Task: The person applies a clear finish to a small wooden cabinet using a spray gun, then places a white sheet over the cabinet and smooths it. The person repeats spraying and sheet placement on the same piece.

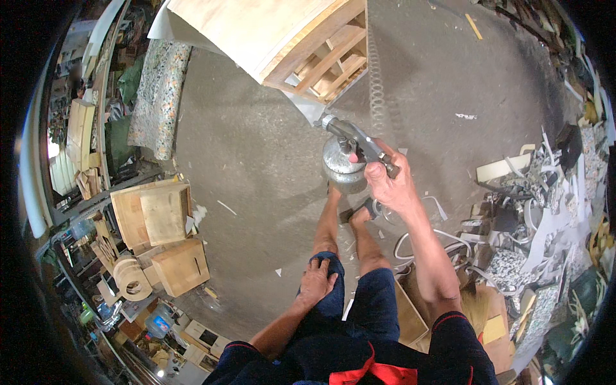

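My right hand [390, 183] is closed around the handle of a spray gun [344, 160] with a round metal cup under it. The gun's nozzle points away from me, toward a wooden cabinet frame [314, 54] at the top of the view. Open slats and compartments show on the cabinet's near side, and its broad upper face is pale. My left hand [317, 280] rests on my left thigh near the knee, fingers spread, holding nothing. A coiled air hose [376, 96] runs up past the cabinet's right side.
A speckled foam roll [160, 99] lies at the left. Below it are stacked wooden panels [160, 215] and a wooden ring-shaped piece [133, 278]. Foam and fabric scraps [523, 237] are heaped on the right, with a white hose [443, 234] near my right arm.
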`<state>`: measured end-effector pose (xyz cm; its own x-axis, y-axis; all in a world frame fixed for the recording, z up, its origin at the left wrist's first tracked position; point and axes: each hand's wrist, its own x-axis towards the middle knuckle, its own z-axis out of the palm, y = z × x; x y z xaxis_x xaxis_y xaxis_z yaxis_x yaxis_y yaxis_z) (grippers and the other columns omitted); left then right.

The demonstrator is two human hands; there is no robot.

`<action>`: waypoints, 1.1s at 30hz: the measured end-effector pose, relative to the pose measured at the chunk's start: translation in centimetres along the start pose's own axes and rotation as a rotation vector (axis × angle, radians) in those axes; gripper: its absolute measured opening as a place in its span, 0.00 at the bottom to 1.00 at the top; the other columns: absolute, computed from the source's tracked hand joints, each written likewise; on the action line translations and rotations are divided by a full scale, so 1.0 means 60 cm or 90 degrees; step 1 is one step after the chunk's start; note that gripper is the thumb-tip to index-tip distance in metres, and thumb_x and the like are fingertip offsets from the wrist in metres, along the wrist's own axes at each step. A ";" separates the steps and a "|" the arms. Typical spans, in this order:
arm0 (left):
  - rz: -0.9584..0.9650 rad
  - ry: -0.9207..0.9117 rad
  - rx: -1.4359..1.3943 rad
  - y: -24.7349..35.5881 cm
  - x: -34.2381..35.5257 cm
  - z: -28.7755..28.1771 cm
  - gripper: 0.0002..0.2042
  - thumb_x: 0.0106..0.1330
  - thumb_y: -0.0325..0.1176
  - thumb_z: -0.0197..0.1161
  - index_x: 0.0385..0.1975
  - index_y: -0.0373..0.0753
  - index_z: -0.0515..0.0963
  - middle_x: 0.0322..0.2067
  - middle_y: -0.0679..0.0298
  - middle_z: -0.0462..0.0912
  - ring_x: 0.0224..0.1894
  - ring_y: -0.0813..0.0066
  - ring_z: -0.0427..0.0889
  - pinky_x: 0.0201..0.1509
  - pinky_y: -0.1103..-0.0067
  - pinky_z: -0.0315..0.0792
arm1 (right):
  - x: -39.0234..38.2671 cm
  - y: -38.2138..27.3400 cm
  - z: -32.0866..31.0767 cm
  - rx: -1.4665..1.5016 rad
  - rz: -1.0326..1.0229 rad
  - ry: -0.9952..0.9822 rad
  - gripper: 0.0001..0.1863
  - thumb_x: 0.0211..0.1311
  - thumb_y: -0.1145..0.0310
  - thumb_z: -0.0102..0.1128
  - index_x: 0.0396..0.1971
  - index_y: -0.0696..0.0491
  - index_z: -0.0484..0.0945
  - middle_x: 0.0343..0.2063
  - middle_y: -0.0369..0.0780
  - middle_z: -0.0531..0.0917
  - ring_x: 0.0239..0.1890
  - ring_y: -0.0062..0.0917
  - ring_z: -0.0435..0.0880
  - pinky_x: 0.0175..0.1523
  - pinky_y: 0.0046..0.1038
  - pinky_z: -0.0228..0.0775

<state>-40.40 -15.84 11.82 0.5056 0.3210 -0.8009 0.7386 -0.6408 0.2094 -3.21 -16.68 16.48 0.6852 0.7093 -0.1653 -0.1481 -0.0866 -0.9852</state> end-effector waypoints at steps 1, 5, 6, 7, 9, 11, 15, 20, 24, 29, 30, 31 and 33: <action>-0.007 -0.003 -0.001 0.002 0.000 0.000 0.29 0.64 0.49 0.66 0.60 0.38 0.72 0.56 0.44 0.74 0.58 0.41 0.74 0.59 0.54 0.74 | -0.002 -0.003 0.000 0.012 0.008 0.006 0.42 0.64 0.33 0.58 0.51 0.65 0.77 0.28 0.41 0.83 0.33 0.21 0.79 0.40 0.29 0.73; 0.003 0.009 -0.012 0.007 0.001 -0.006 0.28 0.64 0.48 0.66 0.61 0.39 0.72 0.55 0.45 0.74 0.58 0.43 0.74 0.58 0.54 0.74 | -0.001 -0.016 0.000 0.022 0.050 0.022 0.40 0.65 0.36 0.60 0.53 0.64 0.77 0.30 0.41 0.85 0.35 0.21 0.81 0.42 0.28 0.74; 0.003 0.009 -0.012 0.010 0.001 -0.009 0.28 0.64 0.48 0.65 0.61 0.40 0.72 0.55 0.46 0.74 0.59 0.43 0.74 0.58 0.54 0.74 | 0.001 -0.019 0.000 0.010 0.055 0.029 0.40 0.65 0.36 0.60 0.53 0.64 0.78 0.30 0.41 0.84 0.35 0.21 0.81 0.42 0.28 0.74; -0.007 -0.008 -0.002 0.013 0.002 -0.012 0.28 0.65 0.48 0.64 0.62 0.41 0.71 0.55 0.48 0.74 0.59 0.44 0.74 0.57 0.53 0.75 | 0.001 -0.023 -0.004 -0.004 0.076 0.029 0.40 0.65 0.35 0.59 0.52 0.64 0.78 0.29 0.41 0.84 0.35 0.21 0.81 0.42 0.28 0.74; 0.006 0.013 -0.026 0.023 0.005 -0.024 0.28 0.65 0.48 0.64 0.62 0.41 0.71 0.55 0.47 0.74 0.59 0.44 0.74 0.57 0.53 0.74 | 0.001 -0.034 -0.013 -0.024 0.048 0.028 0.41 0.65 0.34 0.58 0.51 0.64 0.78 0.29 0.40 0.84 0.34 0.22 0.81 0.41 0.28 0.74; 0.004 0.019 -0.035 0.037 0.006 -0.041 0.28 0.65 0.47 0.65 0.62 0.41 0.71 0.56 0.46 0.74 0.59 0.43 0.74 0.57 0.53 0.74 | -0.004 -0.049 -0.027 -0.037 0.049 0.012 0.43 0.64 0.31 0.57 0.51 0.64 0.77 0.29 0.41 0.84 0.34 0.22 0.81 0.41 0.29 0.74; 0.033 0.078 -0.070 0.072 0.006 -0.088 0.29 0.64 0.45 0.66 0.62 0.38 0.70 0.57 0.44 0.74 0.59 0.41 0.74 0.60 0.55 0.73 | -0.007 -0.087 -0.058 -0.052 0.009 0.032 0.47 0.61 0.28 0.56 0.50 0.65 0.77 0.32 0.44 0.84 0.36 0.26 0.83 0.43 0.30 0.75; 0.068 0.125 -0.182 0.104 0.025 -0.124 0.27 0.65 0.43 0.66 0.60 0.36 0.72 0.54 0.42 0.77 0.55 0.42 0.78 0.59 0.58 0.74 | 0.046 -0.132 -0.114 -0.153 -0.017 0.108 0.43 0.63 0.30 0.56 0.50 0.63 0.78 0.30 0.37 0.82 0.34 0.20 0.78 0.38 0.26 0.71; -0.005 0.045 -0.247 0.117 0.062 -0.135 0.26 0.65 0.41 0.66 0.59 0.34 0.72 0.55 0.42 0.77 0.56 0.41 0.78 0.61 0.59 0.73 | 0.108 -0.164 -0.166 -0.195 0.008 0.166 0.38 0.65 0.37 0.59 0.49 0.63 0.77 0.29 0.39 0.80 0.32 0.18 0.75 0.36 0.25 0.70; 0.028 0.099 -0.355 0.143 0.144 -0.193 0.27 0.66 0.42 0.64 0.60 0.34 0.71 0.54 0.42 0.78 0.57 0.40 0.77 0.62 0.60 0.72 | 0.176 -0.228 -0.231 -0.295 0.056 0.133 0.36 0.66 0.43 0.60 0.53 0.66 0.76 0.31 0.44 0.81 0.35 0.19 0.76 0.37 0.26 0.71; 0.017 0.090 -0.330 0.152 0.159 -0.208 0.27 0.66 0.43 0.64 0.60 0.34 0.71 0.54 0.42 0.78 0.57 0.40 0.77 0.63 0.60 0.71 | 0.190 -0.241 -0.233 -0.264 0.039 0.137 0.38 0.65 0.41 0.61 0.52 0.66 0.76 0.32 0.46 0.82 0.34 0.23 0.78 0.38 0.29 0.72; 0.004 0.078 -0.304 0.161 0.170 -0.223 0.27 0.67 0.44 0.63 0.61 0.34 0.71 0.54 0.42 0.78 0.58 0.41 0.76 0.63 0.60 0.71 | 0.214 -0.256 -0.245 -0.283 -0.011 0.088 0.38 0.64 0.40 0.62 0.51 0.66 0.76 0.33 0.46 0.82 0.34 0.25 0.78 0.38 0.30 0.73; 0.005 0.068 -0.298 0.175 0.194 -0.252 0.28 0.67 0.44 0.63 0.61 0.34 0.71 0.55 0.42 0.78 0.59 0.42 0.76 0.64 0.60 0.71 | 0.262 -0.291 -0.266 -0.301 -0.114 -0.007 0.39 0.62 0.38 0.64 0.51 0.65 0.77 0.34 0.47 0.83 0.33 0.28 0.79 0.39 0.32 0.73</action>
<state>-20.01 -8.29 13.17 0.5369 0.4023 -0.7415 0.8436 -0.2678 0.4655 21.50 -15.18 30.35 0.6624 0.7492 0.0054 0.3111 -0.2685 -0.9117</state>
